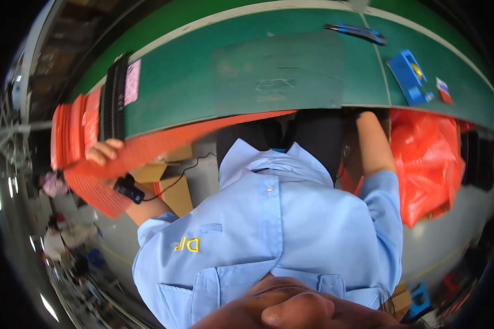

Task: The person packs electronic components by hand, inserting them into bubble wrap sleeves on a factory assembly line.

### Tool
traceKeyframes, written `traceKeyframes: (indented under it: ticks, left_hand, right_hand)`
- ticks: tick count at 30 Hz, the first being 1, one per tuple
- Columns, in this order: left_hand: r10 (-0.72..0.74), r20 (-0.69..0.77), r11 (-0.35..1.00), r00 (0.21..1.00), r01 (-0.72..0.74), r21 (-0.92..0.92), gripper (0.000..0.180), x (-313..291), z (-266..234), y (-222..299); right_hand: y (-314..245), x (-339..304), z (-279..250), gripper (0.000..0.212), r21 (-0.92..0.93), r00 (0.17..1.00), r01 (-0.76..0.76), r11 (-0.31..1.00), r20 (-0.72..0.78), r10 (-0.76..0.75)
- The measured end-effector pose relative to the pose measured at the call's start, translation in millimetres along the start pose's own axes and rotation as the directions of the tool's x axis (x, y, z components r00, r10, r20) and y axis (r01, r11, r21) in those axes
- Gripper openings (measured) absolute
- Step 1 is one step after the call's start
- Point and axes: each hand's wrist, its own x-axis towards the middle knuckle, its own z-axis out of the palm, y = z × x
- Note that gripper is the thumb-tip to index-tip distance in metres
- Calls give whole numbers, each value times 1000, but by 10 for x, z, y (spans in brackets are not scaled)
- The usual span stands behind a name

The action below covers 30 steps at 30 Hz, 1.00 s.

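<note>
My left hand (105, 152) is at the table's left front edge, its fingers closed over a long red textured plastic sheet (170, 143). Blurred by motion, the sheet stretches from that hand along the front edge to the middle, above my lap. Another part of the red sheeting (90, 189) hangs below the same hand. My right forearm (376, 145) reaches down beside the table's front edge; the hand at its end is hidden under the edge, so its fingers do not show. A black device with a cord (129, 189) is on my left wrist.
Red folded bundles (77, 126), black strips (115, 101) and a pink patterned pad (132, 82) lie at left on the green table (175, 71). A clear mat (280, 60), utility knife (357, 33) and blue tape dispenser (409, 77) lie farther right. A red plastic bag (428, 164) bulges below.
</note>
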Motion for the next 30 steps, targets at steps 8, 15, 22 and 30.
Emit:
traceKeyframes:
  ticks: [8,15,22,30]
  left_hand:
    - [69,-763,866,642,342,365,27,-216,-495,779]
    - [-171,-682,844,711,463,272,17,834,-21,156]
    - [-522,-373,837,767,544,-53,20,1471,429,-703]
    - [-509,-199,861,837,495,-121,20,2010,664,-1591]
  right_hand:
    - [-145,-695,377,59,55,817,532,845,232,-529]
    - [-1474,-1086,-588,76,230,666,385,894,601,-441]
    - [-1992,-1076,-817,47,631,804,236,739,300,-513]
    - [-1798,-1162,-609,18,591,793,140,794,413,-448]
